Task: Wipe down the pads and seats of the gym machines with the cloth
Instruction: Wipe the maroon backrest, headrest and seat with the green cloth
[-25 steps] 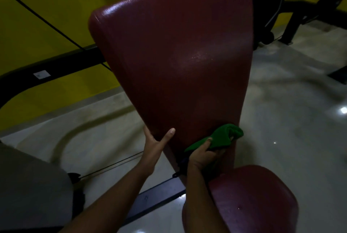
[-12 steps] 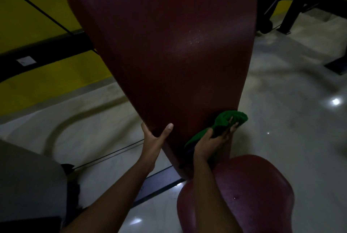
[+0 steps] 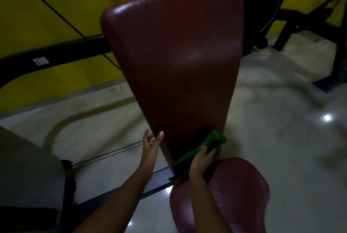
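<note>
The right hand has its fingers curled round a green cloth and holds it against the narrow bottom end of the dark red back pad, just above where the pad meets the seat. The left hand is spread, fingers straight, at the pad's left edge near that same low end. It looks to be steadying the pad, though whether it touches or only sits beside it is hard to tell in this dim light. With the cloth at the very foot of the pad, this pad seems close to finished. The broad upper face has a soft sheen, which may be wetness from wiping or only the gloss of the cover, so that cannot be called for sure. The seat below carries a few small bright specks and the cloth is not on it, so it is probably the next surface to do. Black frames of another machine stand well apart at the upper right, against the yellow wall. No pads show on it here, so most of the task likely remains.
</note>
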`<state>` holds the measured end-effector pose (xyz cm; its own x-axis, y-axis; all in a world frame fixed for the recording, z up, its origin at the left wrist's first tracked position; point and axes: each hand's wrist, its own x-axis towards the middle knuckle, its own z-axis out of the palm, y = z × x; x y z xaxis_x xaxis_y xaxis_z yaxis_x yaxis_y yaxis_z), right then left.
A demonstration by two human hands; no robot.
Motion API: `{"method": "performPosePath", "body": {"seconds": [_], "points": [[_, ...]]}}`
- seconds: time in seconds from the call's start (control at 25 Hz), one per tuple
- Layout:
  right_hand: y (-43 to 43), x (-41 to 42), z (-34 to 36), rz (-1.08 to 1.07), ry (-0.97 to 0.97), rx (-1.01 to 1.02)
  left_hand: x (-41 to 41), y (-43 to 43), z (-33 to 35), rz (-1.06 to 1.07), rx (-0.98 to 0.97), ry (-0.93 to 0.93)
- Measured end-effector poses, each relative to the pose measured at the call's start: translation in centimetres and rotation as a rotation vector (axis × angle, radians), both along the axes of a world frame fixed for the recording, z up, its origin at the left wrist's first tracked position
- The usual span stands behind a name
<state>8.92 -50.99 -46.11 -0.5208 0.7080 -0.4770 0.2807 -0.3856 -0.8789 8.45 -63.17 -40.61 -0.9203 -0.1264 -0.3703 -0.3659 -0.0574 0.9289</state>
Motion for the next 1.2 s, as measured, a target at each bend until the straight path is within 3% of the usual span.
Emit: {"method": "performPosePath", "body": {"seconds": [0.2, 0.44, 0.56, 0.8, 1.2], "points": [[0.2, 5.4, 10.7, 0.201, 0.113, 0.089, 5.8, -0.8, 5.2, 0.149, 0.043, -0.001], [2.1, 9.2, 21.6, 0.500, 0.346, 0.205, 10.3, 0.1, 13.7, 0.207, 0.097, 0.235], [2.8, 8.4, 26.0, 0.542, 0.452, 0.246, 9.4, 0.4, 17.6, 0.228, 0.071, 0.366], [3.4, 1.9, 32.9, 0.477, 0.518, 0.251, 1.9, 0.1, 25.9, 0.216, 0.053, 0.568], [-1.3, -15.4, 45.9, 0.319, 0.958, 0.535, -19.0, -1.1, 40.1, 0.144, 0.001, 0.808]]}}
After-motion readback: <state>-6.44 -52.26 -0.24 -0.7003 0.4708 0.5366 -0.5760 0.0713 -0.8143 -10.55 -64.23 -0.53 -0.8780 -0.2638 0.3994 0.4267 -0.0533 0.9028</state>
